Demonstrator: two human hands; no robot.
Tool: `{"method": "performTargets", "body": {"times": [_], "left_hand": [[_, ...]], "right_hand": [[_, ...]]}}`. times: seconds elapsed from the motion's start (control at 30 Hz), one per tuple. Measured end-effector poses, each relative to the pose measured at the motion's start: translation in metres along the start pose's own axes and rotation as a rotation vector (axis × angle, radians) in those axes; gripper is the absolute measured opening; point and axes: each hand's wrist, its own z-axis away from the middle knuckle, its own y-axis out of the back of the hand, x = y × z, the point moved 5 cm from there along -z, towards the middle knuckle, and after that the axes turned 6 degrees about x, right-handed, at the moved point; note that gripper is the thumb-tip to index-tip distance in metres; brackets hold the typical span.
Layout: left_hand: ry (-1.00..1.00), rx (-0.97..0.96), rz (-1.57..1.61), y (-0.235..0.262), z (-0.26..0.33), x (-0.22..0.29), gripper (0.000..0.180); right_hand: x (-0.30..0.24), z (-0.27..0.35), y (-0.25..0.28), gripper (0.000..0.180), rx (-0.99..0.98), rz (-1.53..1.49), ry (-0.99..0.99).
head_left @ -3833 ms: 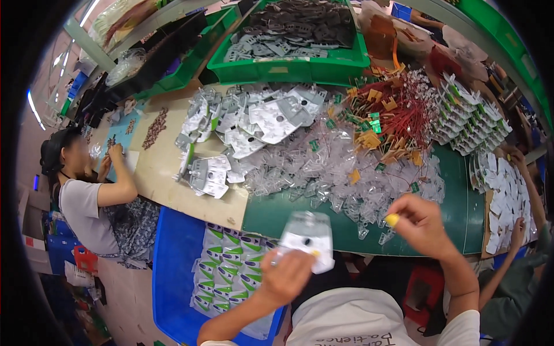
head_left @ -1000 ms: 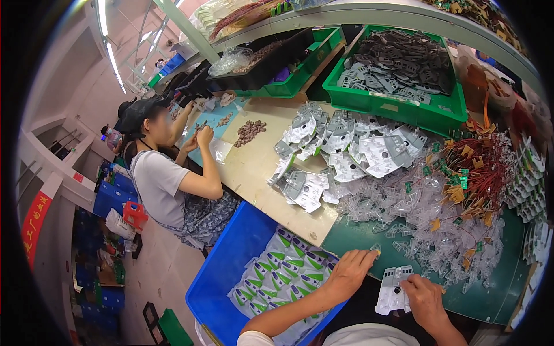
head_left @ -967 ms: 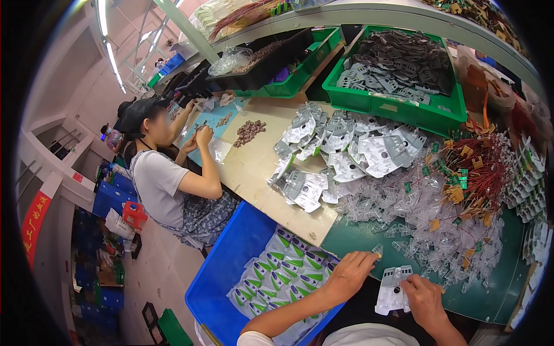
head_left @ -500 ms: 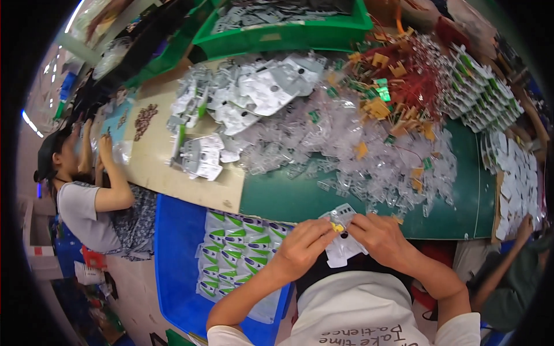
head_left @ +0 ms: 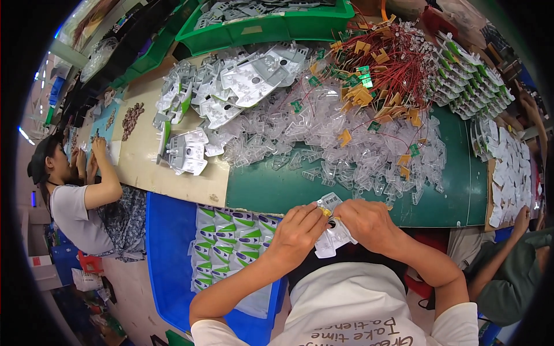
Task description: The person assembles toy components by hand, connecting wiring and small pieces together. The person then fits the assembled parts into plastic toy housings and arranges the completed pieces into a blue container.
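Just off the table's near edge, both hands hold a white and grey plastic housing (head_left: 334,239), tilted, with a dark round hole in it. My left hand (head_left: 299,233) pinches its left side, and a small yellow piece (head_left: 326,213) shows by the fingertips. On the other side, my right hand (head_left: 369,225) is closed on the upper right of the housing, hiding part of it. Beyond the hands spreads a heap of clear plastic pieces (head_left: 369,167), mixed with red wires (head_left: 398,60) and orange-yellow parts (head_left: 359,95).
At the left of the table lie loose white-grey housings (head_left: 187,153). A blue bin (head_left: 157,259) below holds green-and-white pieces (head_left: 225,248). A green tray (head_left: 259,34) stands at the back; stacked housings (head_left: 467,81) rise at right. A co-worker (head_left: 81,213) works at far left, and another person's arm (head_left: 508,242) shows at right.
The whole view has shifted slightly, so the scene sits further left and up. Both hands stay on the housing; the fingers of my right hand now cover more of its upper right side.
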Motion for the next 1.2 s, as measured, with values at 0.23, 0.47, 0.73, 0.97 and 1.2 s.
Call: {"method": "performTargets", "body": {"times": [0.23, 0.47, 0.73, 0.97, 1.2], "left_hand": [[0.231, 0.267, 0.17, -0.003, 0.006, -0.011, 0.035], [0.234, 0.328, 0.29, -0.006, 0.008, -0.016, 0.052], [0.074, -0.021, 0.285, -0.006, -0.008, -0.012, 0.057], [0.156, -0.048, 0.272, -0.007, -0.008, -0.009, 0.06], [0.176, 0.033, 0.261, -0.009, -0.006, -0.006, 0.067]], "right_hand": [[0.004, -0.002, 0.011, 0.016, -0.095, -0.013, -0.2], [-0.003, 0.008, 0.018, 0.03, -0.162, -0.078, -0.233], [-0.006, 0.004, 0.029, 0.021, -0.016, -0.142, -0.169], [-0.011, -0.005, 0.055, 0.029, 0.001, -0.436, -0.136], [-0.021, 0.005, 0.054, 0.03, 0.012, -0.427, -0.143]]}}
